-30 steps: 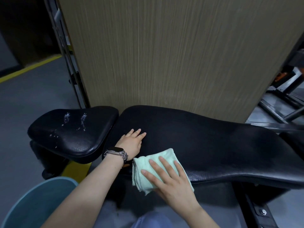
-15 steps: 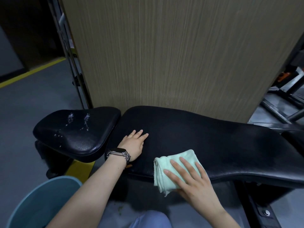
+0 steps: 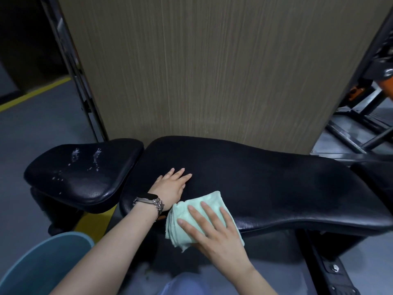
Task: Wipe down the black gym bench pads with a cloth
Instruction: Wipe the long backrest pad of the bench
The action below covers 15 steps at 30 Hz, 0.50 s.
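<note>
The long black back pad (image 3: 265, 184) of the gym bench runs from centre to right. Left of it sits the smaller black seat pad (image 3: 85, 173), dotted with white foam or droplets. My right hand (image 3: 214, 228) lies flat with straight fingers on a folded pale green cloth (image 3: 182, 226), pressing it against the near edge of the long pad. My left hand (image 3: 172, 184), with a watch on its wrist, rests flat on the long pad's left end, just beside the cloth.
A blue bucket (image 3: 42, 265) stands at the lower left by my arm. A tall wood-grain panel (image 3: 212, 71) rises right behind the bench. Metal gym frames (image 3: 357, 124) stand at the right, and a yellow floor line (image 3: 32, 96) runs at the left.
My right hand slid the cloth right along the pad's near edge, then back left, so it now lies next to my left wrist. My left hand stayed in place.
</note>
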Each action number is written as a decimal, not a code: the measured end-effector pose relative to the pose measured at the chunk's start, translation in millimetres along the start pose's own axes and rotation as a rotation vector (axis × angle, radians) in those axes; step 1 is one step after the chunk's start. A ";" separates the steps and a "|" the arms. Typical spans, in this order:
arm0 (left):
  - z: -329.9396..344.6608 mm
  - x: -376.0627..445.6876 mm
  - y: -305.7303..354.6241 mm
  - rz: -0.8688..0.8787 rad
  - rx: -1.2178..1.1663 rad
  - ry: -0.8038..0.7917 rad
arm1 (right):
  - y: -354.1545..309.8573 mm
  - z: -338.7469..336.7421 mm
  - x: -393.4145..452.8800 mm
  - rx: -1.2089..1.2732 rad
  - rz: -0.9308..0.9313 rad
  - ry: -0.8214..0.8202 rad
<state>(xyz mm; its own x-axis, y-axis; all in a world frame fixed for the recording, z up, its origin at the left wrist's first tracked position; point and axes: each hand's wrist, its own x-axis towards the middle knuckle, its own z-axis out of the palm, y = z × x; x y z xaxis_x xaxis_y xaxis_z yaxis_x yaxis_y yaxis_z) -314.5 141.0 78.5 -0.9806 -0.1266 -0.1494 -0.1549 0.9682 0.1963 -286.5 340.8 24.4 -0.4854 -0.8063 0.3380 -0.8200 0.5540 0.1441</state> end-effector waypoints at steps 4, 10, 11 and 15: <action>2.8 -0.1 6.9 -0.002 0.001 0.008 | 21.8 0.1 -18.1 -0.004 -0.019 0.081; 5.8 4.8 17.4 0.005 0.005 0.015 | 70.9 -7.7 -49.2 -0.026 -0.003 0.053; 5.9 4.6 20.2 0.006 0.003 0.017 | 80.7 -8.2 -54.2 -0.037 -0.004 0.027; 7.1 4.7 31.7 0.023 -0.001 0.028 | 117.3 -7.8 -70.9 -0.056 0.033 -0.019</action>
<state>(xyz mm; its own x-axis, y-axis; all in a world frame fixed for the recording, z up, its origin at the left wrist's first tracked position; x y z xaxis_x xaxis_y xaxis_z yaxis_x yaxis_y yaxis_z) -323.2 172.6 77.1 -0.9869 -0.1104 -0.1174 -0.1324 0.9707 0.2004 -345.9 464.6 24.5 -0.5179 -0.7910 0.3256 -0.7856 0.5904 0.1848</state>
